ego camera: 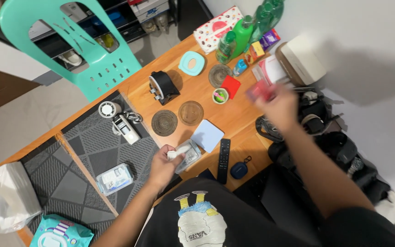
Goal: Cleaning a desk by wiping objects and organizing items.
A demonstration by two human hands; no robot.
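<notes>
Clear plastic box [187,154] sits low in the frame's centre, gripped by the left hand [163,167], its long axis running toward the upper right. Blurred right hand [277,104], upper right, pinches a small red thing [258,91], well apart.

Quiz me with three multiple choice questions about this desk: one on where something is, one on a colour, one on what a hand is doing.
1. Where does the black remote lie?
A. beside the pale blue square pad
B. on the chair
C. on the grey mat

2. What colour is the chair?
A. red
B. turquoise
C. black

3. The left hand is
A. empty
B. flat on the table
C. gripping a clear container

Answers: 1 A, the remote sits just right of the pad. 2 B, its plastic back is turquoise. 3 C, fingers wrap the container.
</notes>
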